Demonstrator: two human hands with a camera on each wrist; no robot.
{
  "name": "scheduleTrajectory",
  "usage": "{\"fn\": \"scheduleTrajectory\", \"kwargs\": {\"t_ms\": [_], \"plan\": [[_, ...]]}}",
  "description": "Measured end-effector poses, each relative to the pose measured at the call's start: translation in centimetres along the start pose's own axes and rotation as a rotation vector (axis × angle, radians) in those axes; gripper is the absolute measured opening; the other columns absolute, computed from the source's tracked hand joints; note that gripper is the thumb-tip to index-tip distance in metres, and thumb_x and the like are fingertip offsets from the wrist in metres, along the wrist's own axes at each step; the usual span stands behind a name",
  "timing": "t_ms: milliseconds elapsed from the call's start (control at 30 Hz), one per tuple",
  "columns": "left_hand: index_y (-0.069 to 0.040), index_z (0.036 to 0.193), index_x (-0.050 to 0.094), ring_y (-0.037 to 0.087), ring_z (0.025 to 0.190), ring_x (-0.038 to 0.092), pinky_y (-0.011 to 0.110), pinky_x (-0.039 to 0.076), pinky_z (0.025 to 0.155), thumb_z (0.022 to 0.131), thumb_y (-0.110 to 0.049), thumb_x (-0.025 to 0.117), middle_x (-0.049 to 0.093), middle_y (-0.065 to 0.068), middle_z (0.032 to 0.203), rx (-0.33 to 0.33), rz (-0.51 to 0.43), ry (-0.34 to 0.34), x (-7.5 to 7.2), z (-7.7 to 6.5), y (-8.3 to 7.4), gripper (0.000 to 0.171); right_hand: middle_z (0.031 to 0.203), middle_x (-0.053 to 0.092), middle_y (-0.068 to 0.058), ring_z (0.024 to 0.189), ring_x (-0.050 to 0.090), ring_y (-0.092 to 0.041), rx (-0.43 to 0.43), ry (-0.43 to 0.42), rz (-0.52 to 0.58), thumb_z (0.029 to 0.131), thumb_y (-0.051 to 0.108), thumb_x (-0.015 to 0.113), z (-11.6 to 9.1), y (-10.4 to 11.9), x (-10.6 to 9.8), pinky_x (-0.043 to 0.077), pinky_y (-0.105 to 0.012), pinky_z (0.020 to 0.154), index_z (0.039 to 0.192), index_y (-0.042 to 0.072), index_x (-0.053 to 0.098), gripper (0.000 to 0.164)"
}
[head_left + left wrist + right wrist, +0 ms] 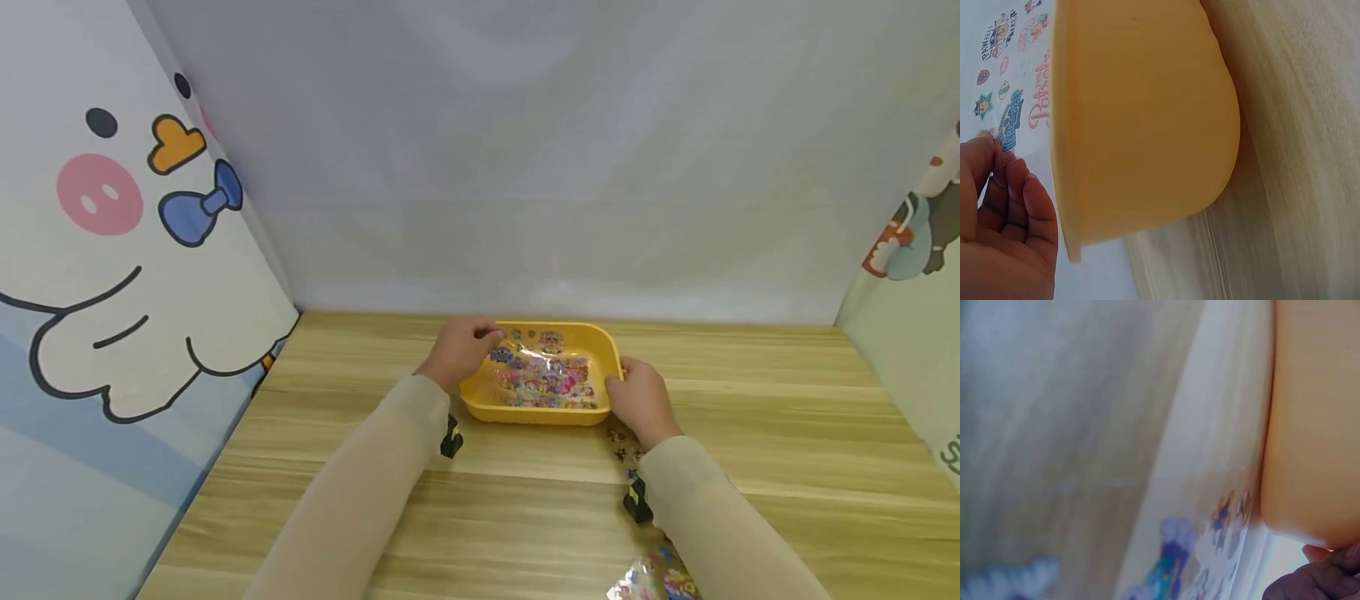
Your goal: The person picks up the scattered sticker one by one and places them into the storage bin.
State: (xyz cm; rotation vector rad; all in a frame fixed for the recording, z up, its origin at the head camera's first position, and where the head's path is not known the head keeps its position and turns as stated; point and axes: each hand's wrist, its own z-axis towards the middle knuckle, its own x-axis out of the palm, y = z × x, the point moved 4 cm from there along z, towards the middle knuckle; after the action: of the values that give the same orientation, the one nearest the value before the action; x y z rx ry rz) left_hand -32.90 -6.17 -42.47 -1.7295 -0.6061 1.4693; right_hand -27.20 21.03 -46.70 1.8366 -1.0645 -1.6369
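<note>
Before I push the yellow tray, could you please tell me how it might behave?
The yellow tray seems stiff: its rim looks unbent where the right hand grips. Wide and low, it probably slides rather than tips.

the person wears long, pale cream sleeves, the left sleeve (360,500) and the right sleeve (731,525) both plain and loosely smooth, broad along the forearm and narrower toward the wrist. each ends in a cuff: the left cuff (426,398) looks slightly greyer than the cloth behind it, the right cuff (670,460) close in shade to its sleeve. at the wrists sit two small, angular black blocks, the left block (452,440) and the right block (637,503), each with a yellow-green patch; finer details are too small to tell. the left hand (459,350) and right hand (643,398) are bare.
</note>
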Motion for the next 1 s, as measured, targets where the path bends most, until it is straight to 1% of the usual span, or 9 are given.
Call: {"fn": "scheduleTrajectory", "kwargs": {"t_ms": [167,300,400,600,733,833,900,1000], "plan": [[-0.011,0.121,0.074,0.018,0.094,0.063,0.039,0.052,0.082,0.108,-0.028,0.057,0.071,0.002,0.109,0.019,0.018,0.023,0.3,-0.3,-0.2,0.028,0.133,0.061,-0.027,0.103,0.066,-0.030,-0.001,-0.001,-0.005,0.104,0.015,0.045,0.0,0.1,0.1,0.058,-0.040,0.085,0.151,-0.008,0.044,0.052],[-0.012,0.120,0.075,0.018,0.092,0.064,0.039,0.052,0.081,0.107,-0.027,0.058,0.071,0.002,0.109,0.025,0.020,0.022,0.4,-0.4,-0.1,0.026,0.134,0.060,-0.027,0.106,0.065,-0.031,-0.008,0.000,-0.006,0.104,0.015,0.045,0.0,0.1,0.2,0.057,-0.042,0.088,0.151,-0.008,0.044,0.052],[-0.012,0.118,0.075,0.017,0.094,0.064,0.039,0.053,0.082,0.107,-0.026,0.059,0.071,0.001,0.110,0.029,0.030,0.023,0.6,-0.4,-0.2,0.024,0.135,0.060,-0.027,0.107,0.065,-0.032,-0.008,-0.004,-0.002,0.104,0.015,0.045,0.0,0.1,0.2,0.057,-0.043,0.090,0.151,-0.007,0.044,0.052],[-0.010,0.118,0.076,0.016,0.095,0.065,0.038,0.055,0.085,0.106,-0.023,0.061,0.072,0.001,0.110,0.042,0.081,0.035,1.3,-0.3,-0.2,0.023,0.136,0.059,-0.027,0.107,0.064,-0.030,-0.004,-0.001,-0.003,0.104,0.015,0.045,0.0,0.0,0.0,0.057,-0.043,0.090,0.151,-0.008,0.043,0.052],[-0.012,0.118,0.075,0.013,0.090,0.064,0.038,0.055,0.084,0.106,-0.025,0.060,0.071,-0.001,0.108,0.043,0.163,0.055,1.8,0.0,-0.2,0.023,0.133,0.061,-0.027,0.105,0.065,-0.030,-0.013,-0.011,-0.011,0.104,0.015,0.045,0.1,-0.1,-0.2,0.057,-0.042,0.088,0.150,-0.008,0.044,0.052],[-0.014,0.118,0.075,0.012,0.088,0.065,0.038,0.056,0.084,0.106,-0.027,0.061,0.072,-0.002,0.108,0.055,0.253,0.070,2.3,0.1,-0.2,0.023,0.133,0.061,-0.027,0.105,0.065,-0.031,-0.013,-0.014,-0.016,0.104,0.015,0.044,0.1,-0.1,-0.3,0.057,-0.043,0.089,0.150,-0.008,0.044,0.051],[-0.014,0.118,0.075,0.014,0.090,0.066,0.039,0.056,0.085,0.105,-0.027,0.062,0.072,0.000,0.109,0.066,0.313,0.062,2.4,0.1,-0.2,0.022,0.134,0.060,-0.027,0.107,0.064,-0.031,-0.008,-0.006,-0.015,0.104,0.015,0.044,0.1,-0.1,-0.3,0.056,-0.043,0.090,0.151,-0.008,0.043,0.052],[-0.011,0.123,0.074,0.019,0.099,0.070,0.041,0.056,0.091,0.104,-0.026,0.065,0.073,0.004,0.118,0.077,0.407,0.028,2.4,-0.1,-0.2,0.025,0.138,0.058,-0.027,0.111,0.063,-0.032,-0.002,0.005,-0.015,0.105,0.016,0.044,0.1,-0.1,-0.1,0.055,-0.044,0.093,0.152,-0.007,0.041,0.053]]}}
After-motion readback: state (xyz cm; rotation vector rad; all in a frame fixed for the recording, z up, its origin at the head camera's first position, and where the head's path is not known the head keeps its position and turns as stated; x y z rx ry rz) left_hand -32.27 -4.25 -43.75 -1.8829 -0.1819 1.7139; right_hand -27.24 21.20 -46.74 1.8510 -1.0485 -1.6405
